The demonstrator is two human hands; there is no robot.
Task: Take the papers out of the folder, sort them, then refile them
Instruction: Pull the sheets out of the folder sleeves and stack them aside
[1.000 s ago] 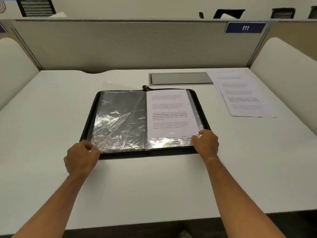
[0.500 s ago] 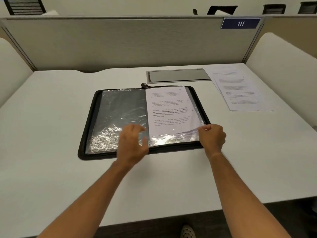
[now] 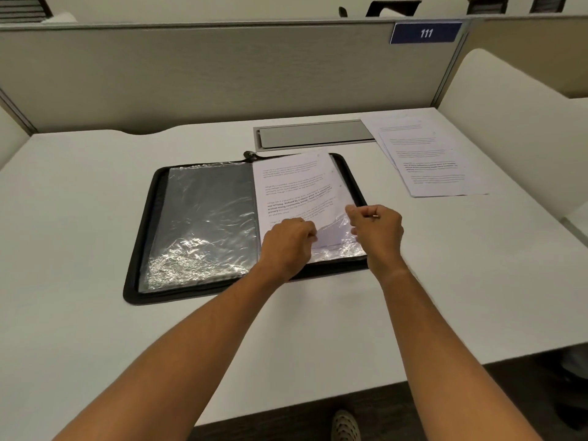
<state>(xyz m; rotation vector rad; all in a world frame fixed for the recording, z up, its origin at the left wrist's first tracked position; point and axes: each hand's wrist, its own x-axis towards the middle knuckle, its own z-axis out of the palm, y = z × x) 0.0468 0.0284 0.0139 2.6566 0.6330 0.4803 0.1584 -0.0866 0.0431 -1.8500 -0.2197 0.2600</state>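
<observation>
Black folder: we see the folder (image 3: pixel 140 249) lying open and flat on the white desk (image 3: pixel 79 329), its spine running away from us, straight ahead of both forearms.
Left half: a clear sleeve (image 3: pixel 203 224) with no page that we can make out, glare across its near end.
Right half: a printed sheet (image 3: pixel 296 186) sits partly in the right sleeve (image 3: pixel 337 243), its far end reaching up to the folder's far edge and tilted slightly off the folder's line.
Sheet's long axis: away from us, near end toward our hands, so we judge it has to slide lengthwise along that axis to go in or come out.
Left hand: our left hand (image 3: pixel 286 243) has its fingers curled down on the near part of the sheet and sleeve; whether it pinches or only presses we cannot tell.
Right hand: our right hand (image 3: pixel 377 230) pinches at the sheet's right edge, thumb and forefinger closed together.
Nearer hand: both touch the sheet; the right has the outer edge, the left the middle.
Loose papers: a stack of papers (image 3: pixel 429 160) lies at the far right of the desk, well apart from the folder, on the right hand's side.
Stage: we judge this a sheet in transit; direction we cannot tell.
</observation>
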